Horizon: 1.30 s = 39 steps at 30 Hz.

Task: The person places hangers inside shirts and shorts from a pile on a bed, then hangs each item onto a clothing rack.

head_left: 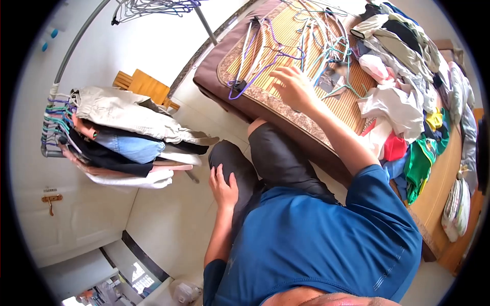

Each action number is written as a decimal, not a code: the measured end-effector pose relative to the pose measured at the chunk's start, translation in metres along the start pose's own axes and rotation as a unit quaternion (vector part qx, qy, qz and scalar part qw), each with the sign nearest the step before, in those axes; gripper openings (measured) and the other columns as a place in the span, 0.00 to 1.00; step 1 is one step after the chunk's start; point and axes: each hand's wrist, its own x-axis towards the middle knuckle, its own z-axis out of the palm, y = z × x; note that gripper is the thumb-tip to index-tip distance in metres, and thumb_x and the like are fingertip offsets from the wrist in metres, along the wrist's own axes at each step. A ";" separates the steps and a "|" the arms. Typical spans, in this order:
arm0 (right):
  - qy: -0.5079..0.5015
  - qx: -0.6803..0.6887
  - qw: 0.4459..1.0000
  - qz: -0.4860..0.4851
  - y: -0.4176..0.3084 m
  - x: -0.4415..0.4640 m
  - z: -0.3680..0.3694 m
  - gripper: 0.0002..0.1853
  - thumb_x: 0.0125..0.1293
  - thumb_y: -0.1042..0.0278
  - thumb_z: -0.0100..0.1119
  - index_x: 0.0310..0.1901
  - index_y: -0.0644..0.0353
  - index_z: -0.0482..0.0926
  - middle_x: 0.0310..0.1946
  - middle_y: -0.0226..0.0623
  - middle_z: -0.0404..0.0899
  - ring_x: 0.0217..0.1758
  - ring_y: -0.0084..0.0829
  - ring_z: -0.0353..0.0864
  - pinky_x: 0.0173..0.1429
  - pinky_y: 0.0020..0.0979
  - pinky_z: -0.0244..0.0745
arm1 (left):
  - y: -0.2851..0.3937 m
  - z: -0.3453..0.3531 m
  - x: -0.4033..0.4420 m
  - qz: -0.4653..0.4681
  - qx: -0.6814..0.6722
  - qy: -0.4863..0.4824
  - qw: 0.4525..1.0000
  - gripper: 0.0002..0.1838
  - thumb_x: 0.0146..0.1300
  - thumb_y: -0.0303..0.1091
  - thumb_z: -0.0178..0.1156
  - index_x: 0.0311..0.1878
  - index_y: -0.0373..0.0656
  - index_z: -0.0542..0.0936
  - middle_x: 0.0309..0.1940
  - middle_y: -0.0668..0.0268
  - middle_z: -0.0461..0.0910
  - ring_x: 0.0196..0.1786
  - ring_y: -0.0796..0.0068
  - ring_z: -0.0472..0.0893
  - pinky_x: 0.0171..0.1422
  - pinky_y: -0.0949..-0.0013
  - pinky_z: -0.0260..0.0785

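My left hand [223, 188] lies flat on my knee in dark shorts [237, 160], fingers outstretched, holding nothing. Over the near edge of the bed mat [278, 104], my right hand [295, 89] is raised with its fingers apart and nothing visible in them. Just beyond its fingertips are purple hangers [270, 64], lying beside white hangers [249, 48] with black clips. To its right lie light blue and green hangers [349, 71], partly overlapping one another. Whether any fingertip touches a hanger I cannot tell.
A heap of clothes [395, 107] covers the bed's right side, with a green garment [421, 163] at its near edge. On the left, clothes [132, 127] hang from a metal rack [76, 48]. Behind them stands a wooden stool [148, 86]. A white door [76, 219] is lower left.
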 end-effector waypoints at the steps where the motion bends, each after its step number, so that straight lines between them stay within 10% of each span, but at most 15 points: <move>1: -0.032 -0.011 0.999 -0.020 -0.015 0.011 0.007 0.24 0.68 0.62 0.69 0.65 0.51 0.83 0.67 0.40 0.80 0.71 0.46 0.75 0.74 0.48 0.69 | 0.001 -0.001 -0.001 -0.006 0.000 -0.003 1.000 0.30 0.74 0.41 0.65 0.75 0.43 0.73 0.73 0.38 0.69 0.73 0.34 0.69 0.77 0.40 0.63; 5: -0.109 -0.070 0.986 -0.104 -0.050 0.046 0.045 0.39 0.63 0.50 0.75 0.75 0.44 0.74 0.80 0.38 0.66 0.82 0.50 0.62 0.81 0.60 0.57 | 0.001 -0.006 -0.004 -0.018 -0.003 0.000 1.000 0.30 0.75 0.42 0.64 0.76 0.44 0.73 0.74 0.38 0.68 0.74 0.34 0.68 0.78 0.41 0.62; 14: -0.230 -0.136 0.960 -0.083 -0.032 0.057 0.078 0.38 0.69 0.32 0.63 0.76 0.39 0.73 0.77 0.39 0.68 0.83 0.46 0.61 0.82 0.68 0.52 | -0.007 -0.015 -0.011 -0.036 -0.037 0.007 0.999 0.30 0.75 0.42 0.63 0.76 0.43 0.72 0.74 0.39 0.68 0.76 0.35 0.66 0.80 0.41 0.60; 25: -0.142 -0.261 0.951 -0.086 0.056 0.055 0.040 0.36 0.66 0.72 0.63 0.77 0.49 0.69 0.75 0.50 0.66 0.79 0.49 0.64 0.81 0.54 0.63 | -0.010 -0.008 -0.004 -0.040 -0.060 0.005 0.997 0.30 0.73 0.42 0.65 0.75 0.44 0.74 0.73 0.41 0.69 0.75 0.36 0.68 0.79 0.41 0.61; 39: -0.011 -0.181 0.977 0.111 0.080 -0.023 -0.076 0.13 0.67 0.63 0.68 0.49 0.57 0.89 0.51 0.40 0.88 0.62 0.43 0.83 0.69 0.47 0.74 | -0.014 0.000 -0.001 -0.008 -0.044 0.003 0.999 0.28 0.74 0.40 0.65 0.74 0.43 0.75 0.73 0.42 0.71 0.73 0.36 0.70 0.78 0.40 0.63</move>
